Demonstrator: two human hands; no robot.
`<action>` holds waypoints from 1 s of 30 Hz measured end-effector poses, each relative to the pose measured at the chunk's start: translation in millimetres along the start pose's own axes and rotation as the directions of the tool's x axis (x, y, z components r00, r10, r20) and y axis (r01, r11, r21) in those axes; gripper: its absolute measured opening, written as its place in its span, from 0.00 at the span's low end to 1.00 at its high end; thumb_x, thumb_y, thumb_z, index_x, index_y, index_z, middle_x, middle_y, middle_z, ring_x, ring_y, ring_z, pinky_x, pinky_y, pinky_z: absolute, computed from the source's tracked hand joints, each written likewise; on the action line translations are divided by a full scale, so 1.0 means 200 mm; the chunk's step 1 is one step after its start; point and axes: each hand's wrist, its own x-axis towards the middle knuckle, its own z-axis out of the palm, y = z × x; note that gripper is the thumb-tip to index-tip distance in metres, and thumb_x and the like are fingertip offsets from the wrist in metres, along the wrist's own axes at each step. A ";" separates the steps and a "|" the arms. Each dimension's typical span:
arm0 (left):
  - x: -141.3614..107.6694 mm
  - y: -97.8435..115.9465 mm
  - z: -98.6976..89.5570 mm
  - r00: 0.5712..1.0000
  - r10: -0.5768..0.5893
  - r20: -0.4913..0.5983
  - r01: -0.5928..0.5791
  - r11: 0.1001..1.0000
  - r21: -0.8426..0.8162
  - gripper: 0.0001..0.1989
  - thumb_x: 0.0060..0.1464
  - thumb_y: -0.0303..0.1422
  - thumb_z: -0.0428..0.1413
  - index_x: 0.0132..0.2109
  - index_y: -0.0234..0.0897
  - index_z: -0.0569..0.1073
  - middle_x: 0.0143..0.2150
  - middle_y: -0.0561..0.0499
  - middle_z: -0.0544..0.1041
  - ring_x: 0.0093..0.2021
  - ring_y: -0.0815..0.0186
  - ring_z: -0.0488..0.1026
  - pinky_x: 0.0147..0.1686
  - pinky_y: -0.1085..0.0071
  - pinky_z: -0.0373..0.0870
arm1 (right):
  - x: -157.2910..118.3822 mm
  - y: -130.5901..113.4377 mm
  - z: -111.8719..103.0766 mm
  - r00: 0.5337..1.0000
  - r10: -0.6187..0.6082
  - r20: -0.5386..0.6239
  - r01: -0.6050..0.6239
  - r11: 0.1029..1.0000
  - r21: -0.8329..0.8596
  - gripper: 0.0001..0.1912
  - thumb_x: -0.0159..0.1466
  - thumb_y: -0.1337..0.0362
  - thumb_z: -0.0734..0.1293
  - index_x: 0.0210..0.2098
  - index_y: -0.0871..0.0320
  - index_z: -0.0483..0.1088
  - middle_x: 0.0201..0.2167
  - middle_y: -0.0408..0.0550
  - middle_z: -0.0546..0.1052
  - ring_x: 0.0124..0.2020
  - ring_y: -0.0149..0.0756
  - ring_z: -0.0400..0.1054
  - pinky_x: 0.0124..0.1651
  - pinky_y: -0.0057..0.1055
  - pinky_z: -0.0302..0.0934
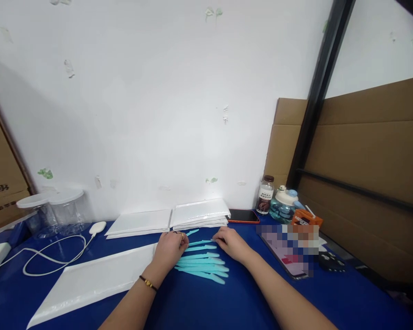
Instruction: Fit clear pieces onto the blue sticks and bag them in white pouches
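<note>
Several slim turquoise eyebrow razors (204, 267) lie fanned out on the blue tabletop between my hands. My left hand (172, 247) is closed at their left ends, its fingers curled over one razor (199, 242) and hiding part of it. My right hand (229, 243) pinches the right tip of that same razor between thumb and fingers. Just beyond my left fingers a further razor (192, 232) sticks out. Under and beside my left wrist lies a long white padded mailer (99, 279), flat on the table.
Stacks of white mailers (199, 213) stand against the wall, beside an orange-edged phone (243, 216). To the right are a brown-capped bottle (265, 195), a drinking cup (284, 206) and another phone (289, 259). Clear jars (67, 213) and a white cable (60, 264) are left.
</note>
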 end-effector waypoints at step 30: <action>0.04 -0.09 0.05 0.989 -0.148 0.003 0.148 0.987 -0.065 0.05 0.51 0.32 0.51 0.35 0.40 0.72 0.36 0.53 0.75 0.40 0.67 0.70 0.36 0.74 0.60 | 0.00 0.11 -0.02 0.967 0.245 -0.072 -0.240 0.968 0.072 0.03 0.53 0.71 0.65 0.26 0.59 0.71 0.27 0.44 0.71 0.28 0.31 0.64 0.31 0.24 0.56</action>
